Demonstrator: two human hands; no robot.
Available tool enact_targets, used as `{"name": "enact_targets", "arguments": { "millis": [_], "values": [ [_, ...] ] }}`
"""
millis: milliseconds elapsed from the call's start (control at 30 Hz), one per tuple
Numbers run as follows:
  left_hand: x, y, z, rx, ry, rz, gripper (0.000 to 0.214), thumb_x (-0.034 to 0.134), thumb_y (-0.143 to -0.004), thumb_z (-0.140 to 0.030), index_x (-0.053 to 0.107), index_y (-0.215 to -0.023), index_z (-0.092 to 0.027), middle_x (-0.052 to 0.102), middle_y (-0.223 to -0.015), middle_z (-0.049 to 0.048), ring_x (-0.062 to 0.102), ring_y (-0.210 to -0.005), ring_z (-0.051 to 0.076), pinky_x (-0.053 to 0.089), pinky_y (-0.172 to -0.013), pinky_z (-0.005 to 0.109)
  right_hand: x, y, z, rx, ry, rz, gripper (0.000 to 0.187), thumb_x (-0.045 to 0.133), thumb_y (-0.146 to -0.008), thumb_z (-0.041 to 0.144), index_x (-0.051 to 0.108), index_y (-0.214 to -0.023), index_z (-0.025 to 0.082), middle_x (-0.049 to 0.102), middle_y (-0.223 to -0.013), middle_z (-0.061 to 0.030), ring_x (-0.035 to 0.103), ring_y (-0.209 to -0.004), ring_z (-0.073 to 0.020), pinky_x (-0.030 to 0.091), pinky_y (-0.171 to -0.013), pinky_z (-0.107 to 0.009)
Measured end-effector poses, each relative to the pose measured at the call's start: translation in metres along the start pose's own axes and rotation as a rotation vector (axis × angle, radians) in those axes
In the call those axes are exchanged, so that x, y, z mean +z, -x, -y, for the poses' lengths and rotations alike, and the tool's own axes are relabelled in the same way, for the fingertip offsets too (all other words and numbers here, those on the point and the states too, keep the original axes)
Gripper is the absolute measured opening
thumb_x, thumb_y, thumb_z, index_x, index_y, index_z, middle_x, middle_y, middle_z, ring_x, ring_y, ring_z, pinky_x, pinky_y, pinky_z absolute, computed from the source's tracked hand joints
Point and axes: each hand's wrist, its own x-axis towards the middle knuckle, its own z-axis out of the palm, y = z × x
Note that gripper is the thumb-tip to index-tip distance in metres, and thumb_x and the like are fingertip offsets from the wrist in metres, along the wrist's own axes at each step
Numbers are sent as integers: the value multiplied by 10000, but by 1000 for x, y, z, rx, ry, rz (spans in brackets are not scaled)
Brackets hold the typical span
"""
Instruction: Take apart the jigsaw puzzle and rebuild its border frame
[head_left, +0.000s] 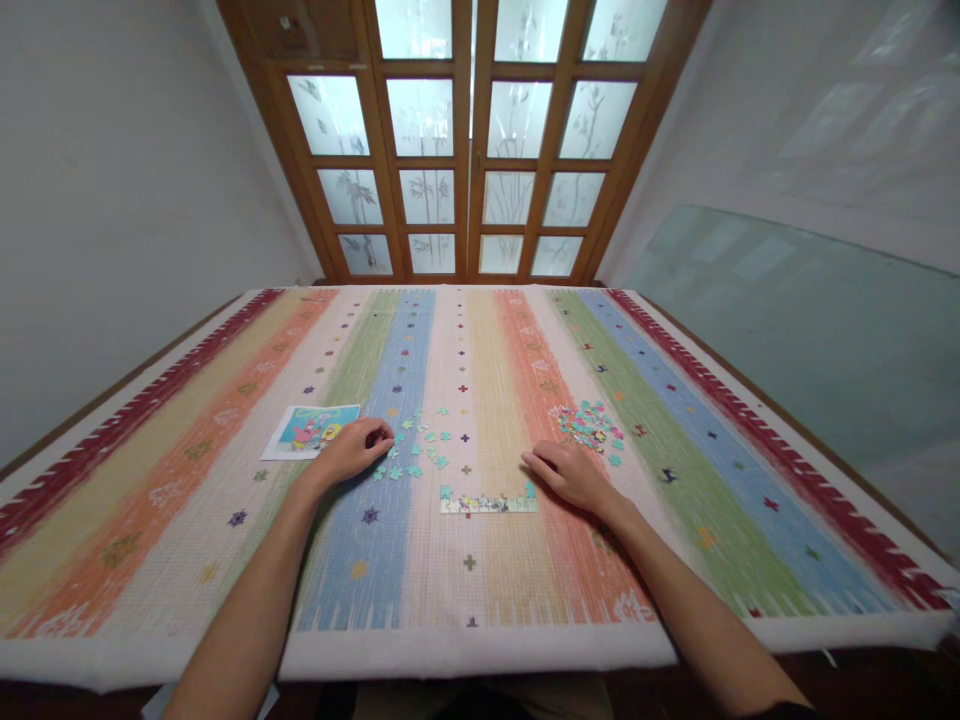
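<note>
My left hand rests on the striped cloth, fingers curled at the left edge of several loose teal puzzle pieces; what its fingertips pinch is too small to name. My right hand lies palm down, fingers bent and close together, just right of a short joined strip of puzzle pieces. Beyond that hand lies a heap of colourful puzzle pieces. A cartoon reference picture sits left of my left hand.
The cloth covers a broad table whose front edge is near me. White walls stand at both sides. A wooden door with frosted glass panes is behind the far edge. A glass sheet leans at the right.
</note>
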Motion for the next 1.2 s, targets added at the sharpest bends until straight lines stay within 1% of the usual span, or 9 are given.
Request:
{"name": "enact_targets", "arguments": {
  "millis": [67,133,267,333,467,700,900,1067,1200],
  "values": [
    [0,0,0,6,-6,12,250,543,-849,-394,679,-797,-191,647,-733,36,598,-694,209,480,-725,322,-2,1,0,9,-6,-1,393,401,-1052,360,507,-704,212,611,-682,-44,540,-633,-172,353,-651,-300],
    [1,0,0,10,-10,24,256,540,-863,-395,684,-818,-189,656,-747,38,603,-702,209,484,-731,323,-4,1,0,18,-6,-5,397,402,-1052,364,513,-702,213,612,-682,-44,543,-635,-173,356,-652,-299],
    [1,0,1,57,-6,9,308,490,-913,-351,721,-1037,-189,705,-890,66,634,-802,222,501,-810,347,-5,1,1,28,5,-23,408,411,-1051,359,523,-688,210,609,-667,-39,547,-629,-172,354,-657,-299],
    [2,0,2,91,-7,22,315,483,-919,-320,728,-1076,-201,714,-954,76,639,-863,228,499,-851,356,-5,1,2,32,6,-30,419,408,-1052,365,529,-682,210,606,-655,-38,546,-625,-175,357,-661,-303],
    [2,0,3,89,-2,48,307,510,-909,-330,736,-1070,-199,710,-987,83,632,-876,231,496,-845,357,-5,1,2,47,3,-36,446,385,-1059,401,544,-687,211,622,-667,-46,560,-638,-182,371,-671,-309],
    [1,0,-1,55,19,40,267,548,-894,-395,712,-961,-195,671,-843,51,600,-772,216,487,-791,346,-7,1,2,79,8,-46,447,383,-1048,401,585,-699,207,658,-697,-72,560,-656,-193,381,-670,-319],
    [3,0,-1,54,17,24,266,555,-896,-421,679,-926,-187,644,-824,49,592,-758,215,478,-776,343,-7,1,1,69,13,-44,443,396,-1045,391,567,-677,212,633,-670,-62,550,-638,-191,369,-668,-319],
    [3,0,0,66,10,17,260,523,-928,-400,682,-941,-195,660,-875,59,608,-818,226,482,-822,352,-6,2,0,70,11,-49,431,403,-1043,385,552,-678,209,632,-676,-56,558,-636,-187,370,-668,-314],
    [1,1,2,77,-18,-20,313,466,-946,-363,709,-1033,-186,647,-899,67,608,-836,230,485,-854,371,-7,2,1,67,6,-49,419,414,-1039,376,556,-682,210,637,-681,-59,559,-641,-188,369,-666,-316]
  ]
}}
